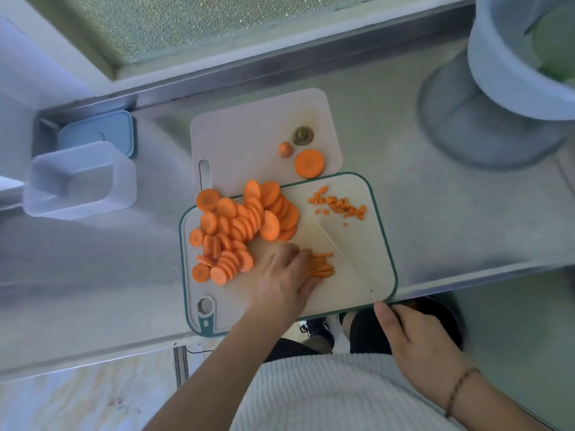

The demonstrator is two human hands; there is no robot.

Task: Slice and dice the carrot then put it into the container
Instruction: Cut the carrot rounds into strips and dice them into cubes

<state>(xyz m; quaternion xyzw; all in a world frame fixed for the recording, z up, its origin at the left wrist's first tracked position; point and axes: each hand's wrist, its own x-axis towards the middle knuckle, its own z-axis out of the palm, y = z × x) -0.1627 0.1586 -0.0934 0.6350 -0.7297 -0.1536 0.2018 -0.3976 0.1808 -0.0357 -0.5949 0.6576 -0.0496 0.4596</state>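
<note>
Carrot sticks (pixel 320 266): being pinned flat on the green-rimmed cutting board (pixel 384 244), directly under and just beyond the fingertips of the left hand (pixel 287 276); judged light, stiff and a little slick, so likely to skid or roll apart unless bunched and pressed from above.

Left hand: being held nearly flat, fingers extended and only slightly bent, pressing down on the sticks rather than wrapping them.

Knife blade (pixel 342 256): being angled across the board just right of the left fingertips, its pale blade hard to separate from the board.

Right hand (pixel 413 340): being closed round what is judged to be the knife handle, at the near edge of the board; the handle itself is hidden.

Carrot rounds (pixel 245 225): being left heaped beyond and to the left of the left hand; judged firm and best gathered in small stacks.

Diced carrot (pixel 340 204): being kept well beyond the blade, far right of the board.

Container (pixel 77 181): being left open, well apart to the left of the board.
</note>
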